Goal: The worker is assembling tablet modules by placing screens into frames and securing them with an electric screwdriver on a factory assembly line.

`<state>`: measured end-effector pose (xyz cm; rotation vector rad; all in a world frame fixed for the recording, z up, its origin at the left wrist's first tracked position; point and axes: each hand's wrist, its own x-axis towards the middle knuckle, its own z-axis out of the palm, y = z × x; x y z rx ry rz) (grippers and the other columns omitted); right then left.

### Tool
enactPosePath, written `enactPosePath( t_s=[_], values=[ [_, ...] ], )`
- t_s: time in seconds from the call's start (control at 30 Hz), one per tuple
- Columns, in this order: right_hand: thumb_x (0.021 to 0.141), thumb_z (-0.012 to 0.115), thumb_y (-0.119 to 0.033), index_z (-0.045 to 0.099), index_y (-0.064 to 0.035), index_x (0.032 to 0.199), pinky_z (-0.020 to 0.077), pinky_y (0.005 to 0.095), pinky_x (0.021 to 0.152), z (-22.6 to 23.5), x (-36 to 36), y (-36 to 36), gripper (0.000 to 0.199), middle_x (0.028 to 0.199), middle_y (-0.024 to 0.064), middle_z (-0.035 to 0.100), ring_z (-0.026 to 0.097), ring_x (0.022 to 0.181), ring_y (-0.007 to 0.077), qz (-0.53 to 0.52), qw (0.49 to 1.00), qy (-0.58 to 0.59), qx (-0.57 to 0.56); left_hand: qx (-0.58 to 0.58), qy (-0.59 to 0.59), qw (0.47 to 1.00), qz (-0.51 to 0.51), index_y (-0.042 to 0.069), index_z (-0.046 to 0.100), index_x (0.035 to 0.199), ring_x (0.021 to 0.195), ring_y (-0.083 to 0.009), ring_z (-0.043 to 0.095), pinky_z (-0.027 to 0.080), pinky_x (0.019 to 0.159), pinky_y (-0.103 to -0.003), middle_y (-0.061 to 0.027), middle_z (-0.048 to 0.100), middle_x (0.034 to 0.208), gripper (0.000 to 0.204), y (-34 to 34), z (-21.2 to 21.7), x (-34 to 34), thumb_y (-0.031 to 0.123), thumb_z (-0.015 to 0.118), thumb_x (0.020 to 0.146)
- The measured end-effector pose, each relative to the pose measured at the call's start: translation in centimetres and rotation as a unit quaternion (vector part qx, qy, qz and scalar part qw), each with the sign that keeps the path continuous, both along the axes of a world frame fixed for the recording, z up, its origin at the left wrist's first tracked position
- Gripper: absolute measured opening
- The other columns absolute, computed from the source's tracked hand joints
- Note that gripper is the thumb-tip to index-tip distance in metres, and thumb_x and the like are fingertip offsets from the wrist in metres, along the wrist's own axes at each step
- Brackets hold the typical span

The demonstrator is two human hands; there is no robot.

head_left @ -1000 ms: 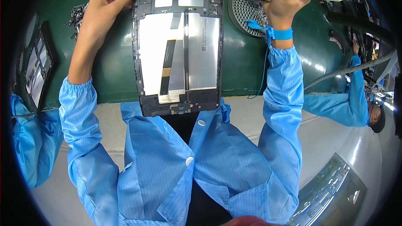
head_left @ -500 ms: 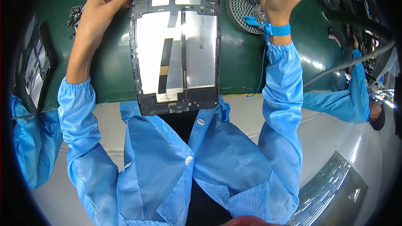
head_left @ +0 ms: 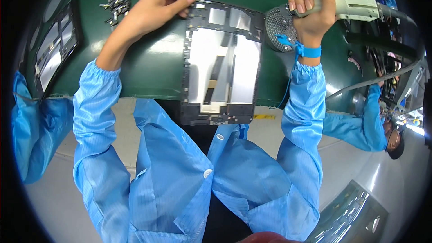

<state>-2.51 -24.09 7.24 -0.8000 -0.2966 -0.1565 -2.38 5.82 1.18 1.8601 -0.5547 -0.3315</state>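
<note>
An opened tablet point(head_left: 246, 72) lies at the near edge of the table, its lower end reaching past the edge. Its black frame, silvery battery area and dark ribbon cable are exposed. Thumb and forefinger of my left hand point(head_left: 153, 12) pinch the tablet's far left corner. My right hand point(head_left: 314, 18) is wrapped round a pale green electric screwdriver point(head_left: 357, 5), held nearly level above a round perforated metal dish point(head_left: 275, 26). The screwdriver's tip is hard to make out against the dish. A blue wrist strap point(head_left: 310, 52) circles my right wrist.
Small black and silver parts point(head_left: 118, 5) lie heaped on the green table point(head_left: 153, 76) beyond my left forearm. Another opened tablet point(head_left: 56, 47) stands at the left. A thick cable point(head_left: 398, 14) trails from the screwdriver. At the right is a co-worker's blue sleeve point(head_left: 371, 119).
The view has shifted, so the tablet, dish and heaped parts appear farther right. My left hand keeps its pinch on the tablet's corner, and my right hand still grips the screwdriver by the dish.
</note>
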Motion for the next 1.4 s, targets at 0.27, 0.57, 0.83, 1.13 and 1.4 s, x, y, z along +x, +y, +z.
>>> enactPosePath(
  t_s=[0.27,0.57,0.83,1.13,1.4],
  values=[
    [0.100,0.058,-0.017,0.062,-0.0016,0.102,0.0385,0.0285,0.039,1.8,0.3,11.0,0.015,0.051,-0.0023,0.036,0.037,0.037,0.0106,-0.028,0.977,0.015,-0.211,-0.149,0.169,0.974,-0.025,-0.007,0.069,0.107,0.072,-0.0130,0.067,0.056,0.065,-0.025,-0.0085,0.071,0.088,0.020,0.3,0.7,1.5,0.011,0.066,0.097],
    [0.103,0.052,-0.020,0.061,-0.0017,0.104,0.0381,0.0280,0.041,-0.1,0.9,13.3,0.021,0.052,-0.0027,0.034,0.036,0.039,0.0106,0.000,0.975,0.012,-0.221,-0.163,0.183,0.969,-0.045,-0.008,0.072,0.102,0.066,-0.0109,0.065,0.054,0.059,-0.024,-0.0080,0.070,0.081,0.019,0.6,0.4,1.8,0.009,0.067,0.096],
    [0.103,0.052,-0.021,0.060,-0.0016,0.104,0.0373,0.0273,0.042,-0.7,1.1,13.6,0.021,0.053,-0.0028,0.034,0.035,0.040,0.0102,-0.002,0.975,-0.011,-0.222,-0.172,0.209,0.962,-0.032,-0.009,0.071,0.102,0.065,-0.0116,0.065,0.053,0.059,-0.024,-0.0087,0.070,0.081,0.020,0.6,0.1,1.8,0.008,0.066,0.095],
    [0.103,0.050,-0.023,0.060,-0.0011,0.104,0.0377,0.0271,0.042,-0.8,1.2,13.7,0.024,0.053,-0.0035,0.033,0.034,0.040,0.0095,-0.007,0.971,-0.016,-0.239,-0.172,0.187,0.966,-0.040,-0.010,0.070,0.102,0.065,-0.0122,0.065,0.054,0.061,-0.024,-0.0094,0.070,0.082,0.020,0.7,0.2,1.9,0.007,0.065,0.094],
    [0.103,0.053,-0.024,0.061,-0.0025,0.107,0.0364,0.0265,0.041,-0.4,0.9,14.4,0.023,0.053,-0.0043,0.032,0.034,0.039,0.0091,-0.025,0.967,-0.003,-0.253,-0.176,0.172,0.968,-0.041,-0.011,0.070,0.102,0.066,-0.0130,0.066,0.054,0.062,-0.024,-0.0096,0.070,0.082,0.020,0.7,0.0,1.9,0.006,0.064,0.094]
  ],
)
